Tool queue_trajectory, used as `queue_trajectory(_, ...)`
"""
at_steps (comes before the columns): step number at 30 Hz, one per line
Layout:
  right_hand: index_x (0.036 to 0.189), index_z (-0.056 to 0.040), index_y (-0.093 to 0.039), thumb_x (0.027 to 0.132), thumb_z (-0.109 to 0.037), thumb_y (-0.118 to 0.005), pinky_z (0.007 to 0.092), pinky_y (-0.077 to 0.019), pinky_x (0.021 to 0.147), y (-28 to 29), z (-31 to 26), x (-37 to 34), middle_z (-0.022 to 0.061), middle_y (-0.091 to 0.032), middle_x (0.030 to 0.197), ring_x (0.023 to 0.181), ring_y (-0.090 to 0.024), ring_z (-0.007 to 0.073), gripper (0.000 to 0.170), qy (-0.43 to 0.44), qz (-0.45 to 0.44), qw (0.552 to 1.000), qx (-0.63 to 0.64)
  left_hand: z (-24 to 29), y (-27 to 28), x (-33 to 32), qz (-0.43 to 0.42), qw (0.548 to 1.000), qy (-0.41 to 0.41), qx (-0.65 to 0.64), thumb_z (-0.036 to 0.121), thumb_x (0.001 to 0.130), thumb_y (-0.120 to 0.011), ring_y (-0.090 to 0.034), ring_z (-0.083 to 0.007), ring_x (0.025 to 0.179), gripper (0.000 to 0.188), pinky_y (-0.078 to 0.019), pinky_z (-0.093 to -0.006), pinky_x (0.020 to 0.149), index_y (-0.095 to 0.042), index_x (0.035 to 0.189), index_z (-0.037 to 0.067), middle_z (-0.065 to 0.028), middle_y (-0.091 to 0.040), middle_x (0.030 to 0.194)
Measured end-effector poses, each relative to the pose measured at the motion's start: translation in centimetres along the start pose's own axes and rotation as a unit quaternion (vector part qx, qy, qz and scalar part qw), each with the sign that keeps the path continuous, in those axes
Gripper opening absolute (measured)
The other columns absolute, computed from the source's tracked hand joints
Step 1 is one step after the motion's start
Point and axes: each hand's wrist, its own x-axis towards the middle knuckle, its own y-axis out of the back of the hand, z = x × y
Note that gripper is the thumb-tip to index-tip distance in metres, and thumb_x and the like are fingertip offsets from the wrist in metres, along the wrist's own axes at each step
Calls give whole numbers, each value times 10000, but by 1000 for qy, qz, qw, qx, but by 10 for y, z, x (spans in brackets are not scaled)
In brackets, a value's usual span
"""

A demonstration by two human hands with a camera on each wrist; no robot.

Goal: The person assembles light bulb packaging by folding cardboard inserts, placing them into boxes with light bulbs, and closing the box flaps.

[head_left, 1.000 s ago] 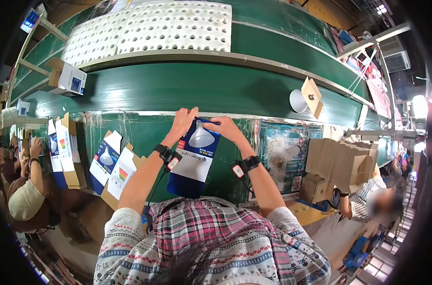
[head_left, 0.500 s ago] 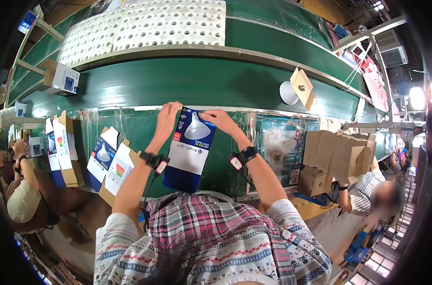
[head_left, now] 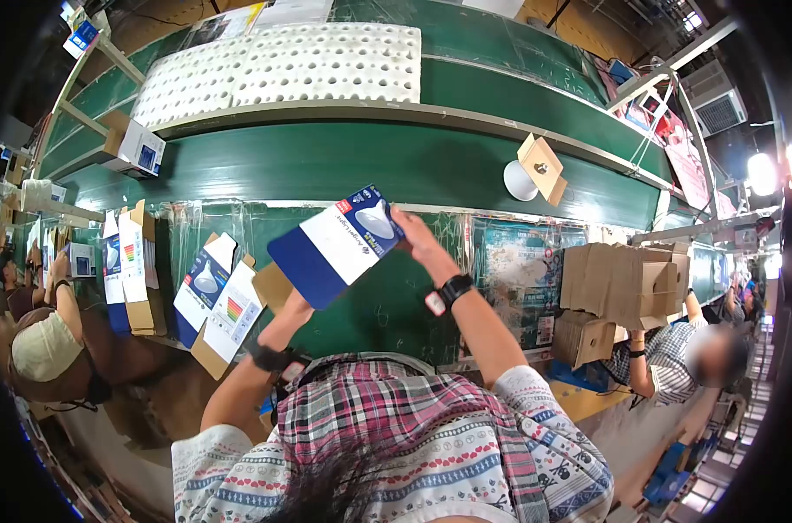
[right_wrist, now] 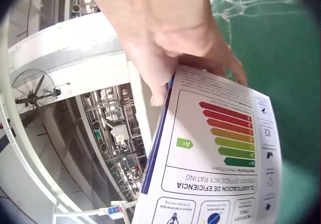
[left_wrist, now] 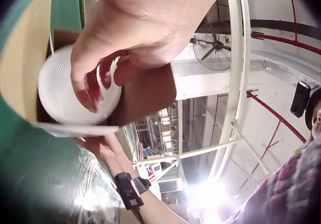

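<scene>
A blue and white light bulb box [head_left: 331,248] is tilted above the green bench. At its printed top end my right hand [head_left: 420,240] grips it, thumb on one face and fingers on another. My left hand [head_left: 293,312] is at the lower end, beside a raised brown flap [head_left: 272,288]. The left wrist view shows the round white bulb face [left_wrist: 57,86] inside the open box. Bent left fingers reach in over that face, a thin white strip [left_wrist: 113,72] between them. Whether they pinch it I cannot tell. An energy rating chart [right_wrist: 228,133] marks one side.
Flattened printed cartons [head_left: 206,288] lie to the left. A bulb in a cardboard holder [head_left: 542,170] and a white box [head_left: 139,148] stand on the green belt [head_left: 326,161]. Brown cardboard pieces [head_left: 609,283] are stacked right. Other people sit on both sides.
The box has turned, its lower end swinging up and left. My left hand has left the top end and moved down to the open lower end. The right hand keeps hold of the top.
</scene>
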Motion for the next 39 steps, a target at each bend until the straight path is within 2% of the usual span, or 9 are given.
queue_trajectory(6,1333,-121,-388,946,-429,-444,361,-443,875,-12,28,-28,11,-525,1189,1017,-531,120,498,85,-84,958,259,46,-22,51,-165,971,-28,171,126,856,-554,-539,-209,1000,393,-429,-310,890,-471,1228,27,-113,-558,1110)
queue_trajectory(10,1290,-161,-390,945,-399,-470,434,-358,931,-9,26,-2,-16,-525,1108,1013,-489,107,428,93,-41,986,135,51,32,126,-205,897,-177,350,117,802,-608,-468,-214,1157,522,-356,-351,991,-444,1291,43,-126,-509,1244)
queue_trajectory(13,1076,-102,-511,881,-144,-607,349,-442,804,-7,44,39,15,-541,969,893,-535,134,221,73,-76,977,187,68,51,188,-218,811,-322,437,152,796,-614,-347,-168,1284,528,-139,-428,1111,-454,1297,97,-95,-503,1292)
queue_trajectory(16,1059,-30,-508,832,-3,-601,359,-484,840,-39,26,62,59,-547,1015,928,-563,203,246,86,-86,968,217,85,46,243,-227,687,-233,650,184,852,-536,-409,-165,1251,399,-59,-503,1117,-511,1247,130,-53,-517,1283)
queue_trajectory(19,1020,29,-502,814,7,-605,367,-474,917,-50,20,92,76,-553,1028,968,-577,258,232,79,-57,948,304,86,47,269,-197,748,-266,576,158,843,-541,-440,-182,1227,345,-54,-502,1119,-563,1187,145,-51,-533,1264)
queue_trajectory(25,979,76,-520,828,-123,-634,384,-534,836,-60,0,135,164,-600,945,876,-633,272,275,-49,53,965,252,68,66,240,141,789,-441,404,-44,803,-561,-515,-303,1054,332,-387,-389,922,-578,1116,65,-114,-573,1107)
queue_trajectory(28,1087,75,-509,852,-210,-630,350,-535,795,-56,-18,114,159,-622,940,882,-638,252,388,-99,-2,988,116,47,113,188,250,867,-277,330,66,865,-579,-504,-312,1048,296,-391,-398,899,-541,1157,39,-147,-541,1124)
queue_trajectory(35,1139,-6,-541,920,-220,-524,280,-481,802,-35,12,41,114,-627,989,885,-606,170,306,-63,-65,994,54,-96,277,26,252,714,103,645,360,504,-856,-289,-400,1270,1059,-274,-527,1002,-310,1310,-56,-266,-308,1358)
queue_trajectory(39,1142,-3,-540,922,-206,-514,268,-484,782,-35,23,8,107,-627,985,877,-603,157,301,-68,-49,996,24,-103,298,-5,258,710,155,637,347,500,-850,-328,-386,1218,985,-276,-532,969,-366,1277,-16,-216,-388,1258)
